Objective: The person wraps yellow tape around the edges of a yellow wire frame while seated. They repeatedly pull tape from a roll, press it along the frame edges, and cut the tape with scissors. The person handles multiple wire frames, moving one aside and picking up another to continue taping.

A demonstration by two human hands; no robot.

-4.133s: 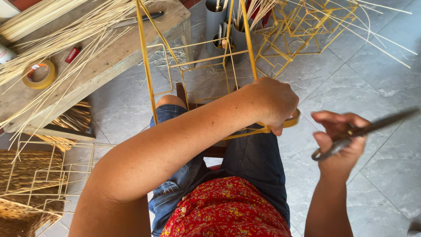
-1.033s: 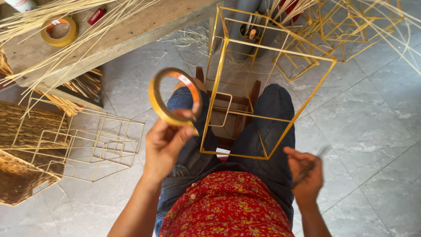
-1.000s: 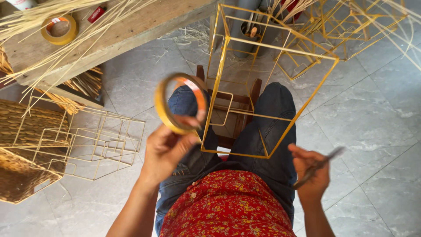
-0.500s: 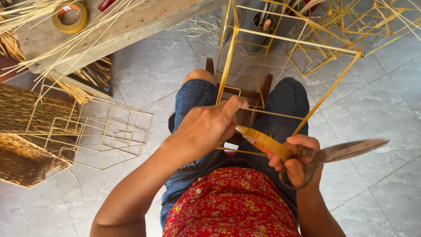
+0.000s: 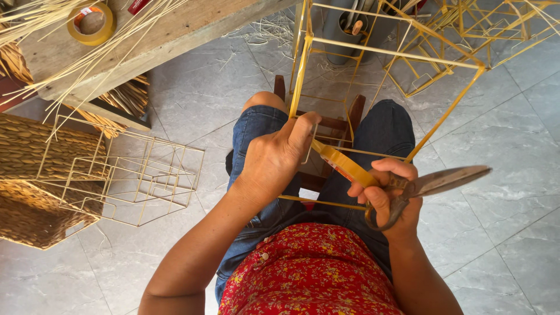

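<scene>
Since the earlier frame the left hand [image 5: 274,160] has lowered to grip the light, flexible wire frame [image 5: 373,52] over the lap, while the right hand [image 5: 388,195] clasps scissors [image 5: 434,184] and the tape roll [image 5: 344,166].

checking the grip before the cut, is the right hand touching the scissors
Touching. The head view shows the right hand with fingers through the handles of the scissors, while also pinching a strip of yellow tape.
</scene>
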